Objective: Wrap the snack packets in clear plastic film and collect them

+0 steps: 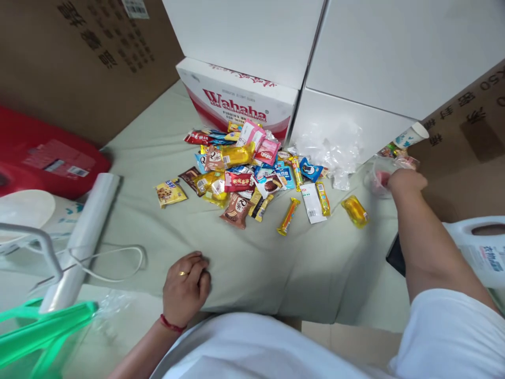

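The right hand [406,180] reached out to about two o'clock, arm nearly straight, fingers closed around a clear plastic cup [377,181] tilted toward the snacks, probably so it could be filled. The snack pile [244,171] lay at twelve o'clock on the pale cloth [244,263], against a white box [236,100]. The left hand [186,288] rested at six o'clock, knuckles up, fingers curled into a loose fist on the cloth, holding nothing, likely bracing.
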Demonstrator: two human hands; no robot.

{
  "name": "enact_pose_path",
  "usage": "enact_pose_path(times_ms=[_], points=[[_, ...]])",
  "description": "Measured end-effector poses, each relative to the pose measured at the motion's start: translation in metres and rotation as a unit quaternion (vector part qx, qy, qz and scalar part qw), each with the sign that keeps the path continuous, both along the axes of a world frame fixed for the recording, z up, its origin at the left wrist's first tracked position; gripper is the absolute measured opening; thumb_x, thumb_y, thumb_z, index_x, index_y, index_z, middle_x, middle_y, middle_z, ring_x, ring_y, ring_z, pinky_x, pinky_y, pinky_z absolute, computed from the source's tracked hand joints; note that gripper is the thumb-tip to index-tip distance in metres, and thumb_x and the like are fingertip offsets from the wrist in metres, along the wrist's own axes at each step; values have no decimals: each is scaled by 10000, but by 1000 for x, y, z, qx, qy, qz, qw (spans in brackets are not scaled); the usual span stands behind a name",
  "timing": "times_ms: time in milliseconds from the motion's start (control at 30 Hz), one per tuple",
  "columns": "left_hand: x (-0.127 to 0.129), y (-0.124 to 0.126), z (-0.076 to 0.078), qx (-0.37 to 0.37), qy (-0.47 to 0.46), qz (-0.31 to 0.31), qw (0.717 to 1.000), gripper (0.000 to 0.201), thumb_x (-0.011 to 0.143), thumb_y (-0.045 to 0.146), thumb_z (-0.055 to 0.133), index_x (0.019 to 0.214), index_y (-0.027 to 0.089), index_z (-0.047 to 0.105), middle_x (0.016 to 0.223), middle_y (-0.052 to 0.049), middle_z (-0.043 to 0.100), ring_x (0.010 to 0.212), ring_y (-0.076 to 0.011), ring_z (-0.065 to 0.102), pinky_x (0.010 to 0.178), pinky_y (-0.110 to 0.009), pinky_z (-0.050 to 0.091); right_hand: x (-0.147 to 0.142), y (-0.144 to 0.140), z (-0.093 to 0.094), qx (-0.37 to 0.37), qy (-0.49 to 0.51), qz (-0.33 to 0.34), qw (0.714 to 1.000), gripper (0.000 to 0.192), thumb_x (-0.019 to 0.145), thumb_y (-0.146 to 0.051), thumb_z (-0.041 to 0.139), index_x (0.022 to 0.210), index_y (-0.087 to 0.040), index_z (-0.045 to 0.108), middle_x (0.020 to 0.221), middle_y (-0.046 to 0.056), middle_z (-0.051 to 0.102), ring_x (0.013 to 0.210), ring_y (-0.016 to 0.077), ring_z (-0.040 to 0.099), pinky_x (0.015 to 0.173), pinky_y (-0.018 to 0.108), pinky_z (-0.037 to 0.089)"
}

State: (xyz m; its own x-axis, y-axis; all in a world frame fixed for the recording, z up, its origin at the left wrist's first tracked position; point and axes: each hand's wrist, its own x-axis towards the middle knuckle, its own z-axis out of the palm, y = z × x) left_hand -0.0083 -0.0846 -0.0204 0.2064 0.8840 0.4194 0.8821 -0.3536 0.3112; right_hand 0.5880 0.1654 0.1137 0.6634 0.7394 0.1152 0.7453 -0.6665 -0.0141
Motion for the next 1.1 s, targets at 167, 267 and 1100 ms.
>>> enact_pose_path(times_ms=[167,267,1100], points=[[0,-1,-3,-11,-4,2,1000,130,849,166,571,910,211,677,950,-95,727,1085,-305,705,935,-453,538,-34,-21,-1,99,13,58,993,341,1012,-277,534,1147,-40,739,1116,264,696,1080,272,643,857,420,398],[1,-1,-3,-24,-12,9,1000,131,855,183,560,891,210,683,952,-99,727,1095,-301,696,951,-455,530,-77,-22,-27,75,118,138,981,354,977,-407,591,980,-89,746,911,138,715,870,203,631,798,348,421],[44,21,31,-402,-676,-3,618,416,638,510,887,742,177,661,671,40,606,647,-109,530,654,-243,423,-325,-241,-74,132,763,135,619,401,754,-575,787,925,-216,741,748,19,670,629,140,569,549,250,458]])
